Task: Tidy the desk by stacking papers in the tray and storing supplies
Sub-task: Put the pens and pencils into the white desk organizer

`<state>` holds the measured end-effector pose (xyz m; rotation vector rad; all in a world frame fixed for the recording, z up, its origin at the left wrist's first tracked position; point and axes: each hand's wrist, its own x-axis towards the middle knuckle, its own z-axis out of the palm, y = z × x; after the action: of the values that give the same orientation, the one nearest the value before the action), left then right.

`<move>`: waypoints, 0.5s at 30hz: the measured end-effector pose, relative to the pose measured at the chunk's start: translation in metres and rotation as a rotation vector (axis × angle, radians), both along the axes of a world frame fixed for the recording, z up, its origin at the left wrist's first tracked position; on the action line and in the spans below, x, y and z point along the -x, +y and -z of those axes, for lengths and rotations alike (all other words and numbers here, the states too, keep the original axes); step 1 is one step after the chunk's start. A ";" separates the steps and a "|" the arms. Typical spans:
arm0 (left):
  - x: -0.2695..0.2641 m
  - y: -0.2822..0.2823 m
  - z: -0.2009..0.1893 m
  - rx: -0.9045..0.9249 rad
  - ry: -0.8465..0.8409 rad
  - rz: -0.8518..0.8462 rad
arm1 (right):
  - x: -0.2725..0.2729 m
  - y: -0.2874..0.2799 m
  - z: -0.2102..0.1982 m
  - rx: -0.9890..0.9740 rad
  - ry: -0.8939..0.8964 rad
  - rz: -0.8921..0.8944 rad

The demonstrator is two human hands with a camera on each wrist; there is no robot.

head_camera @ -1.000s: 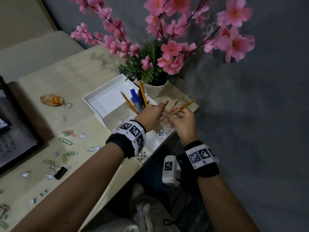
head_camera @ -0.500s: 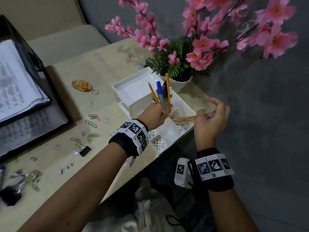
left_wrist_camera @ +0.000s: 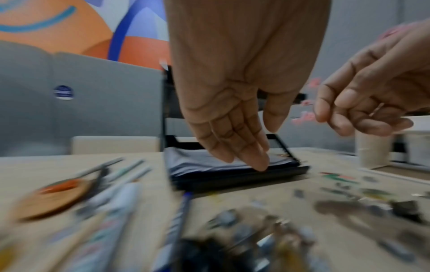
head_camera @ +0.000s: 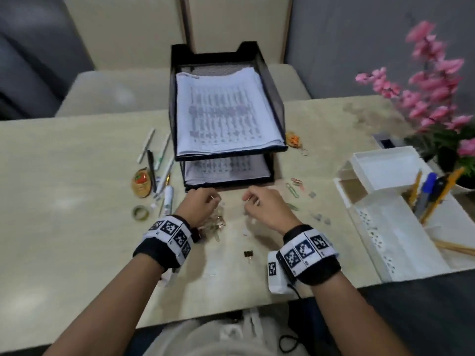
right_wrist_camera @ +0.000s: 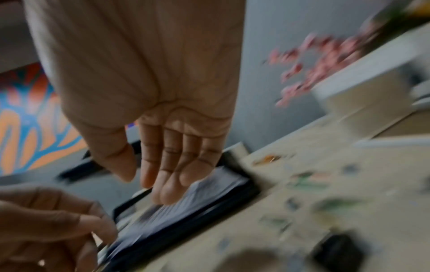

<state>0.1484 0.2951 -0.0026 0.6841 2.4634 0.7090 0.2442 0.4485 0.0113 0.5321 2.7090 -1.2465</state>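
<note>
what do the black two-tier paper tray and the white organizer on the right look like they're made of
The black two-tier paper tray looks like metal mesh with a matte black coat: a fine grid shows in its back panel and its frame edges are thin and rigid. The white desk organizer looks like matte plastic or painted board; it has flat, opaque, seamless walls with a perforated dot pattern, but the look does not settle which.

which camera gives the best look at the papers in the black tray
The head view: the papers lie sharp and whole in the black tray. Both wrist views catch only a blurred edge of the lower stack, behind the fingers.
</note>
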 end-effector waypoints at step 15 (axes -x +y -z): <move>0.038 -0.129 0.042 0.018 -0.103 -0.331 | 0.098 -0.136 0.055 -0.179 -0.345 0.110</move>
<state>0.1099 0.1657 -0.0449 0.2257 2.5093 0.8197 0.1465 0.3121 -0.0439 0.8410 2.5343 -0.8410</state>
